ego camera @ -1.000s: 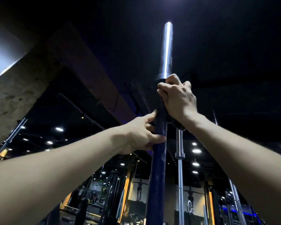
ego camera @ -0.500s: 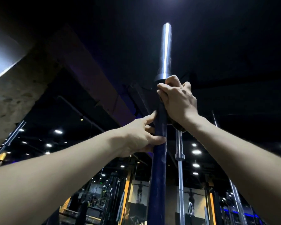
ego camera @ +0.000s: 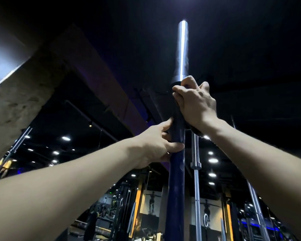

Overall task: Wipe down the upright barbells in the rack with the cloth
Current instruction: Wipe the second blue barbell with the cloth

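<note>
**High on the bar, both hands on**

Right hand is wrapped around the blue barbell just under its collar, a dark cloth bunched beneath the palm. Left hand grips the shaft just below. A hard sideways pull could tip the bar; the cloth could slip free. Its long axis stands vertical, chrome sleeve pointing up above the right hand.

You look up into a dark gym under a black ceiling. A rough concrete beam crosses upper left; below it round ceiling lights glow. Farther below the beam, posters of figures hang between orange-lit columns.
</note>
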A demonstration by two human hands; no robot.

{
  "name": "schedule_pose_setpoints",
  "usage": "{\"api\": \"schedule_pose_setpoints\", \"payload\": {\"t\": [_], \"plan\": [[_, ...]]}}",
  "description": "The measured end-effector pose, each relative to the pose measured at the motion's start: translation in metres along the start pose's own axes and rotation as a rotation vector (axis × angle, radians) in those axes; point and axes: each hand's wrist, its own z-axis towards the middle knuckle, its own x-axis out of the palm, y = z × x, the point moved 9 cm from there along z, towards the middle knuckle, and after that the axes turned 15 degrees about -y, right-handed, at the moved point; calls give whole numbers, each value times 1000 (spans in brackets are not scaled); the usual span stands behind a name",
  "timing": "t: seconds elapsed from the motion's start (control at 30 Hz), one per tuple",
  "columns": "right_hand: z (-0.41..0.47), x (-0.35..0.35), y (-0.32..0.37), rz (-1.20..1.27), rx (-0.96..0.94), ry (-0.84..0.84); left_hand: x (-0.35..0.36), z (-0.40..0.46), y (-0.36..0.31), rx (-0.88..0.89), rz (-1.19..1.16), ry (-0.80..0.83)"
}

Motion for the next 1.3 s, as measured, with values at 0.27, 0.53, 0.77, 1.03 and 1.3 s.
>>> {"api": "schedule_pose_setpoints", "payload": {"t": [0.27,0.53,0.77,1.03,1.3], "plan": [[-33,-21,-1,165,65,32,4,-22,19,-61,19,93],[-64,-37,34,-22,-263,47,-3,-31,18,-76,-40,82],[-20,-3,3,-64,2,100,2,-43,41,-126,27,112],[-101,-56,38,66,-241,64,3,-53,33,-107,21,110],[-41,-16,14,-44,-66,89,3,-52,41,-142,-13,75]]}}
